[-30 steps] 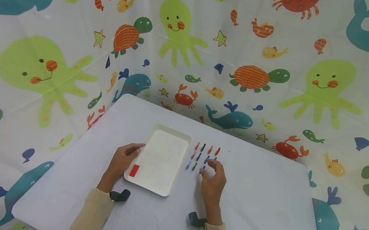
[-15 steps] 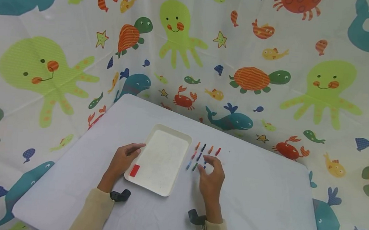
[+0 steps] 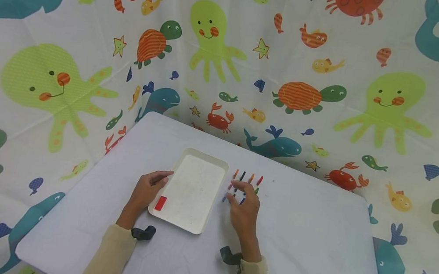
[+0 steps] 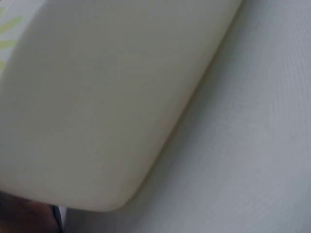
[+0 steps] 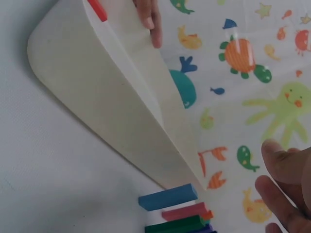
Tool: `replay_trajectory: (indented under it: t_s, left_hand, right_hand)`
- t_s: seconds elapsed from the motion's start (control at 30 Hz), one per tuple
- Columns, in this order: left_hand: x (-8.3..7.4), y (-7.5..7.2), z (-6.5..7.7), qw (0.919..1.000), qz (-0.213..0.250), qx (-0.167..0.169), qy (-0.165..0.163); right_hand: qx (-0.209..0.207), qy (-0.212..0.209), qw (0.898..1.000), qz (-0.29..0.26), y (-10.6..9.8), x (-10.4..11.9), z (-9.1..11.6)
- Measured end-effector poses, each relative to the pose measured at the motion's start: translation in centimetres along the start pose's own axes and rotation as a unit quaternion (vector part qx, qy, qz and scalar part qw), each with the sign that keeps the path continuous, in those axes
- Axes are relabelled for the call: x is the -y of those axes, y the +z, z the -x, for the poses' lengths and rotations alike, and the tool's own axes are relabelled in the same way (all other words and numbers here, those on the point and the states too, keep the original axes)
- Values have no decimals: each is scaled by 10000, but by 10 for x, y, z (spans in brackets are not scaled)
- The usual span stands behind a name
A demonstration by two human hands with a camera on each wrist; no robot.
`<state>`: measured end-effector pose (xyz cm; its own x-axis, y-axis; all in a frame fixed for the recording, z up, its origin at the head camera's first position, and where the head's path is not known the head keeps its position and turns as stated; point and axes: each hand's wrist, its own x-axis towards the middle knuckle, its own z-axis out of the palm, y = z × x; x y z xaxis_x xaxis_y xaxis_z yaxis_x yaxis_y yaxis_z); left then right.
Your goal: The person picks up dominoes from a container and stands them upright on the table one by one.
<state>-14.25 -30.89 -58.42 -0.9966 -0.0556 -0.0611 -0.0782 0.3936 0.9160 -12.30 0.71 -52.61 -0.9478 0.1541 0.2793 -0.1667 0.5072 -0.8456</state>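
Note:
My left hand [image 3: 145,194] rests at the left rim of a cream tray [image 3: 193,183], its fingers lying loosely along the edge. In the right wrist view its fingertips [image 5: 148,22] hang over the far rim. A flat red piece [image 3: 160,203] lies in the tray's near left corner. My right hand [image 3: 245,212] hovers over several short coloured sticks [image 3: 252,178], thumb and fingers parted with nothing between them. Close to the tray in the right wrist view are a blue stick [image 5: 168,197], a pink stick [image 5: 184,212] and a green stick [image 5: 175,224].
Everything stands on a white-covered table [image 3: 313,234]. Behind it hangs a curtain [image 3: 237,37] printed with sea animals. A small dark speck [image 3: 273,180] lies right of the sticks. A dark wrist camera [image 3: 143,233] sits on the left wrist and another [image 3: 230,256] on the right.
My right hand has moved left over the sticks, towards the tray, and now covers other sticks than before. The left hand and the tray have stayed put.

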Motion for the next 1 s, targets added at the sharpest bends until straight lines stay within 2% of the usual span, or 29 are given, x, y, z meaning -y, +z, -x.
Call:
replay_trajectory:
  t_s: [0.27, 0.6, 0.87, 1.0]
  left_hand:
    - [-1, -1, -1, 10000, 53, 7, -26]
    - [0, -1, -3, 10000, 58, 7, -39]
    - [1, -2, -9, 9999, 66, 60, -111]
    - [0, -3, -12, 9999, 63, 82, -95]
  right_hand:
    - [234, -283, 9993, 52, 7, 7, 0]
    - [659, -392, 9970, -55, 21, 13, 0]
    - [1034, -293, 9941, 128, 35, 19, -2]
    - [1150, -524, 9918, 164, 42, 20, -4]
